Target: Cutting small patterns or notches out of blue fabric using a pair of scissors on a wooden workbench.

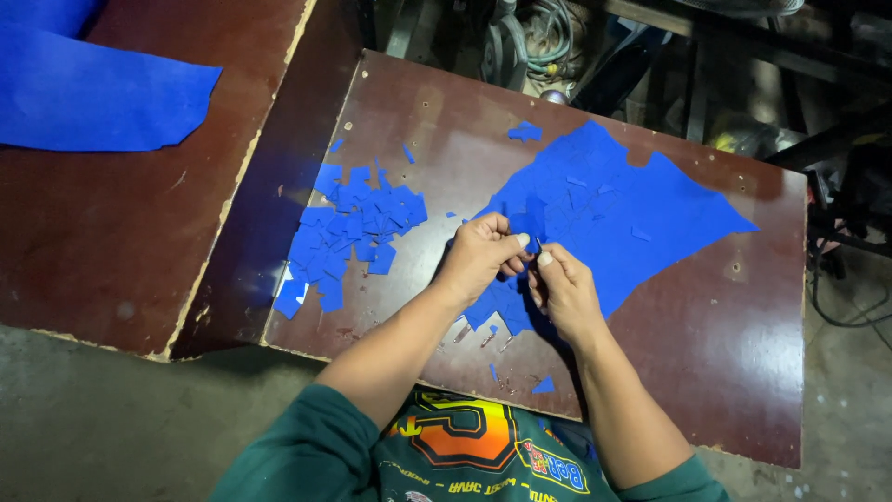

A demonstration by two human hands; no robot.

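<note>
While both hands meet, left hand (481, 256) and right hand (563, 288) fingers pinching a small blue piece (526, 226), blue scraps (353, 228) beside, brown board (725, 353)

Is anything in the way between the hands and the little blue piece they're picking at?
Nothing visible is. The left hand and right hand meet fingertip to fingertip on a small blue piece, right over the big blue sheet on the brown table.
</note>
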